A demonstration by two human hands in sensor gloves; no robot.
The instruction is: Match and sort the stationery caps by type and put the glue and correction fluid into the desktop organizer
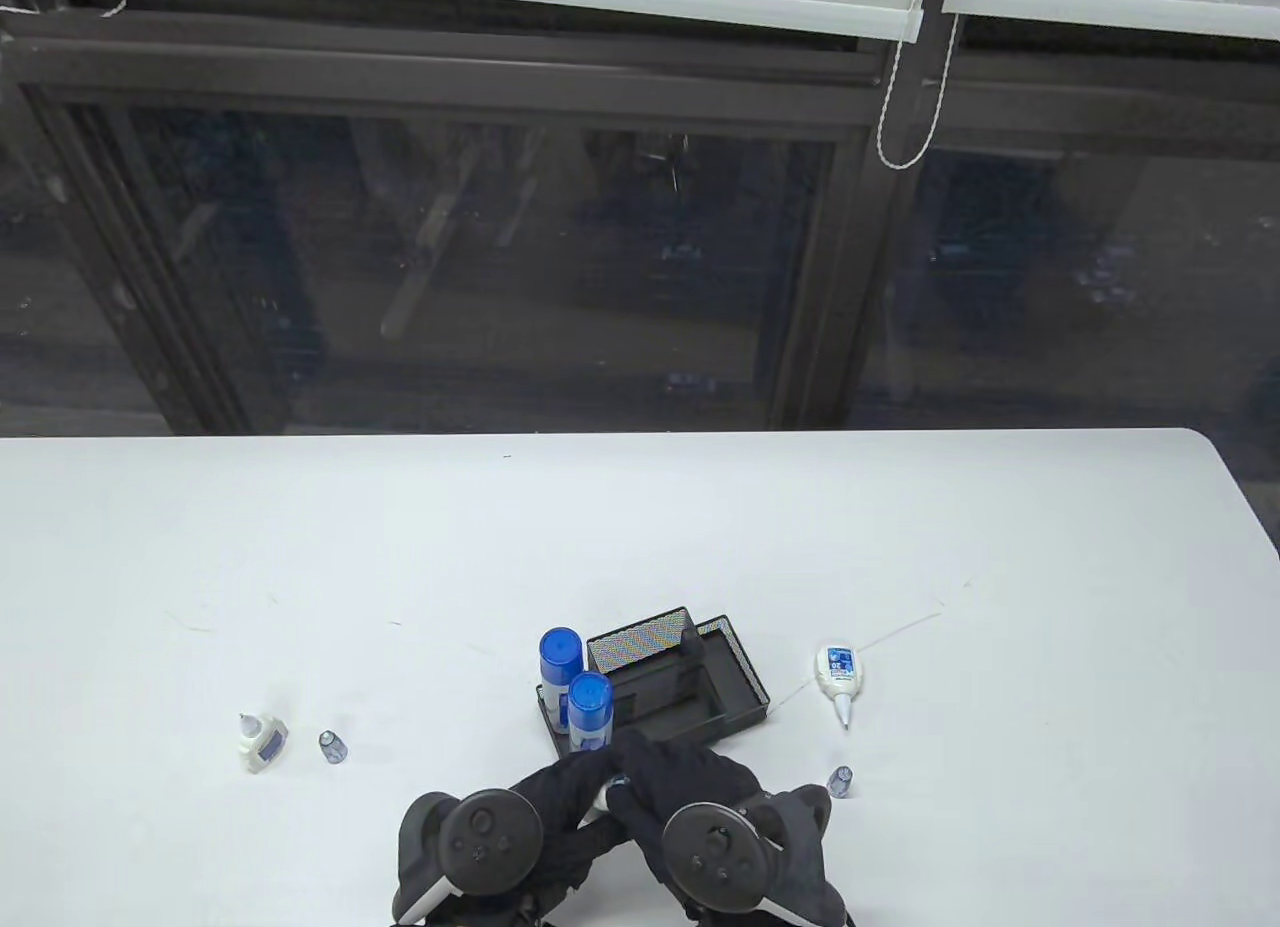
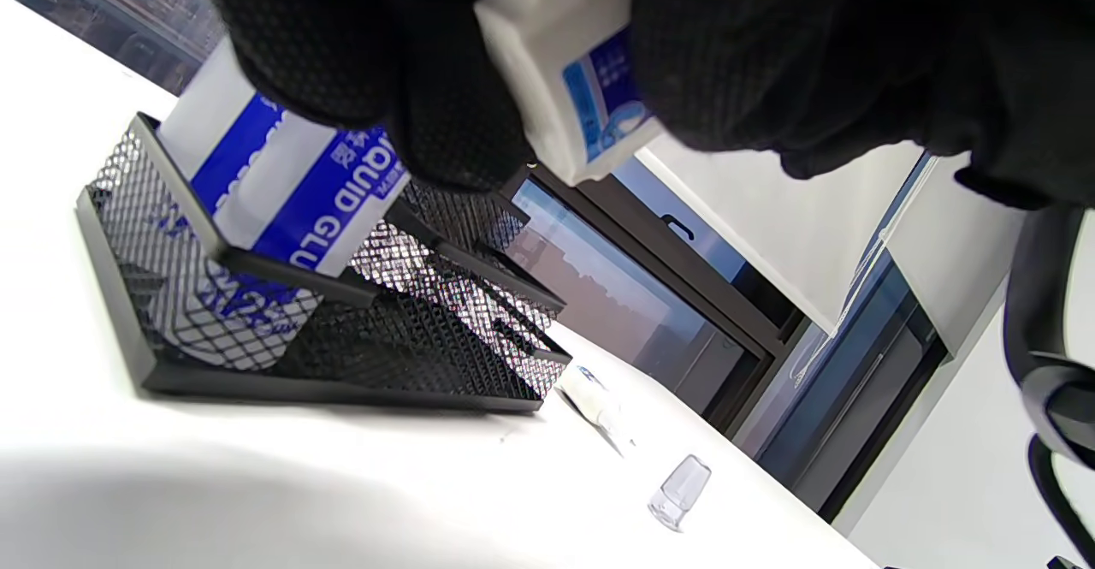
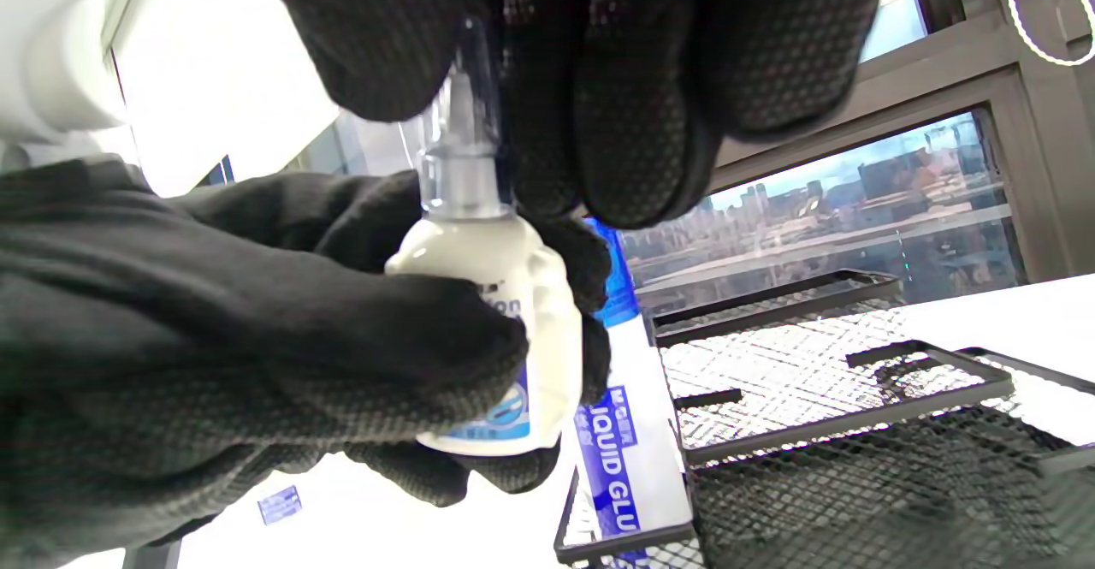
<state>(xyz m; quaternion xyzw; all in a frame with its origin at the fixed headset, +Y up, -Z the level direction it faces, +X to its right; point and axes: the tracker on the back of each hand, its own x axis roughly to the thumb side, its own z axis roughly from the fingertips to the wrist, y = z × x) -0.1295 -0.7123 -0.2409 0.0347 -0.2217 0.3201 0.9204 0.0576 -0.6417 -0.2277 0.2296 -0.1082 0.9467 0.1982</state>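
Low in the centre of the table view, just in front of the organizer [image 1: 690,682]: a correction fluid bottle [image 3: 488,312], held off the surface [image 1: 300,567] between both gloves. Stands nearly upright in the right wrist view, long axis running up the frame, nozzle on top. Left hand [image 1: 560,802] wrapped round the white body, grip closed on it from the left of that frame. Right hand [image 1: 665,777] directly above, fingertips [image 3: 633,124] pinching a clear cap [image 3: 466,98] that sits over the nozzle. So cap and bottle share one line, cap at the upper end, body below. By the look of it, a capping step; whether the cap is fully seated, hard to tell behind the fingers.

Next drop point lies just beyond the hands, up-frame in the table view: the black mesh organizer, two blue-capped liquid glue bottles [image 1: 575,692] standing in its left compartment, the other compartments open. Left hand already carries the body and sits right beside that tray, so likely the one to place it, base first.

Further out: a second correction fluid bottle [image 1: 262,739] at lower left with a clear cap [image 1: 331,746] just beside it. At right, a third one [image 1: 838,675] lying flat, nozzle pointing down-frame, another loose cap [image 1: 839,780] near the right wrist.
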